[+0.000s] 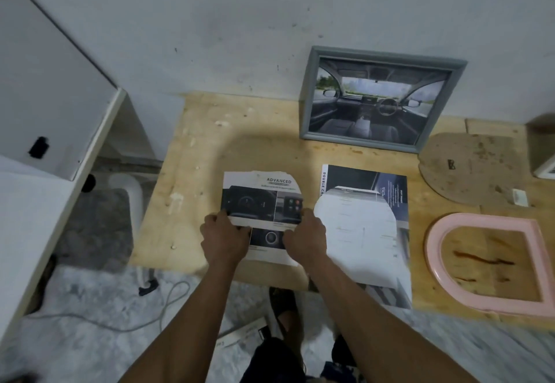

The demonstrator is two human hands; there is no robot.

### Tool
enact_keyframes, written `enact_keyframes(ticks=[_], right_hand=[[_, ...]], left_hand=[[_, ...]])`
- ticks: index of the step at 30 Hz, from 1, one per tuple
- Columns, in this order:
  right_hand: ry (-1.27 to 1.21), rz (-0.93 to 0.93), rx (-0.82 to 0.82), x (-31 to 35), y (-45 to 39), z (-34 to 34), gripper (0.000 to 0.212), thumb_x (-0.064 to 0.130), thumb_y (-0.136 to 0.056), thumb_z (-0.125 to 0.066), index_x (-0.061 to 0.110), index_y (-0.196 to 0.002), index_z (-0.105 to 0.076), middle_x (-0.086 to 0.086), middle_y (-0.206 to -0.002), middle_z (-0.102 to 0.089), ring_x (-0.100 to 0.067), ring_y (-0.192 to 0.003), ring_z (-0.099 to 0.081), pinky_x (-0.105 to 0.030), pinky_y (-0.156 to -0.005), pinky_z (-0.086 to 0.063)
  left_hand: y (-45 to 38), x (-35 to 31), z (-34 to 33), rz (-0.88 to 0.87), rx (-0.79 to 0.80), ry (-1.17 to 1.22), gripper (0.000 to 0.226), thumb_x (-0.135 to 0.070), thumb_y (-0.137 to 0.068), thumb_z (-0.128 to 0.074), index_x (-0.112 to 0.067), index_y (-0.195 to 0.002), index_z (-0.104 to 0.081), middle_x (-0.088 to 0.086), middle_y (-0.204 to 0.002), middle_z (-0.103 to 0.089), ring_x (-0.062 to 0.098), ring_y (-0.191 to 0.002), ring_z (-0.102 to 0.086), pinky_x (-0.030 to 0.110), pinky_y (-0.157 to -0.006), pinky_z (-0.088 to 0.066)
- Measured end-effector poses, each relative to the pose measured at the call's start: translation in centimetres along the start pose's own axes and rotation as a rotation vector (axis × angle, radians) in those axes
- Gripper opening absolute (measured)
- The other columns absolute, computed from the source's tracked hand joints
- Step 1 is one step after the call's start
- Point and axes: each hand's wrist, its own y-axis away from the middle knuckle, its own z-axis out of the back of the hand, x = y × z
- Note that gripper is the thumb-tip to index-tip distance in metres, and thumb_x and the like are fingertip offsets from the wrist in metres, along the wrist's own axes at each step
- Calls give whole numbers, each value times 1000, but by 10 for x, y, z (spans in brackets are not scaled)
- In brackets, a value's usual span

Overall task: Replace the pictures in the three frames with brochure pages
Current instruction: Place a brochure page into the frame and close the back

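"ADVANCED" heads the torn brochure page (261, 202); the brochure (365, 226) margin reads "DOUBLE CA".

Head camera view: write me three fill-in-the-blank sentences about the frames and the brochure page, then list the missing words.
1. The grey frame leaning on the wall shows a car ____.
2. Both the left hand and the right hand hold the torn page headed ____.
3. The empty D-shaped frame lying flat on the wooden table is coloured ____.

Missing words: interior; ADVANCED; pink

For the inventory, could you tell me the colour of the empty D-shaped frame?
Pink; the D-shaped frame shows clearly in the head view.
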Motion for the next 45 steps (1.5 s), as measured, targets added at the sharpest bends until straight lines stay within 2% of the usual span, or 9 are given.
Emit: enact_keyframes(ticks=[9, 19, 21, 25, 28, 32, 34, 37, 45], right_hand=[[-209, -128, -132, 1, -11, -9, 49, 5, -74, -71, 20, -117, -53, -4, -113, -64, -24, -103, -63, -39, -90, -55], [-321, -43, 30, 10, -4, -12, 29, 6, -91, -59, 16, -118, -54, 6, -101, -58, -13, -90, -55, -7, -48, -35], [-397, -46, 37, 14, 0, -10, 26, 5, -91, -59, 17, -114, -54, 4, -102, -59, -16, -91, -60, -13, -56, -46], [-553, -51, 24, 21, 2, 7, 25, 2, -83, -59, 23, -98, -58, -3, -105, -68, -25, -93, -68, -46, -81, -59], [-680, -51, 35, 21, -1, 36, 27, -3, -82, -61, 20, -98, -64, -7, -101, -72, -30, -91, -71, -52, -80, -59], [-778, -31, 27, 11, 1, 89, 22, 2, -86, -69, 12, -105, -65, -14, -99, -74, -32, -88, -73, -51, -81, -59], [-822, -44, -13, -2, 6, 115, 26, 10, -84, -75, 12, -107, -65, -13, -100, -74, -27, -87, -72, -41, -72, -61], [-962, -101, -71, -29, 17, 149, 38, 13, -79, -81, 17, -111, -60, -7, -95, -73, -16, -71, -70, -25, -51, -52], [-1041, -116, -237, -107, 41, 218, 38, -10, -86, -60, 10, -119, -58, -16, -101, -72, -26, -75, -68, -26, -50, -50]], left_hand=[[-3, 3, -5, 16, -8, 4, 70, -34, -82, -79, -12, -140, -46, 16, -137, -43, 38, -128, -39, 51, -96, -43], [-7, 12, 16, 69, -4, 87, 62, -25, -84, -71, -8, -140, -48, 20, -138, -45, 40, -129, -40, 53, -101, -41], [-9, 12, 23, 71, -60, 129, 59, -27, -87, -67, -8, -139, -50, 20, -138, -48, 40, -128, -44, 52, -101, -43], [-11, -10, 42, 49, -146, 332, 58, -45, -88, -70, -7, -130, -58, 18, -124, -62, 36, -114, -59, 43, -92, -50], [-16, -36, 56, 88, -57, 567, 46, -41, -83, -78, -10, -116, -67, 9, -105, -70, 27, -95, -67, 40, -85, -56], [-12, -75, 57, 76, 143, 874, 15, -15, -86, -78, -8, -97, -70, 15, -95, -72, 23, -71, -68, 32, -65, -57], [-5, -94, 50, 123, 186, 1019, 13, -11, -89, -74, -8, -100, -67, 14, -93, -71, 27, -74, -69, 35, -63, -57], [12, -124, 32, 172, 248, 1187, 14, -7, -90, -72, -8, -102, -65, 16, -101, -71, 36, -87, -70, 55, -77, -59], [110, -198, -44, 67, 537, 1146, 30, 11, -82, -70, -5, -106, -63, 18, -106, -71, 28, -78, -69, 38, -60, -60]])
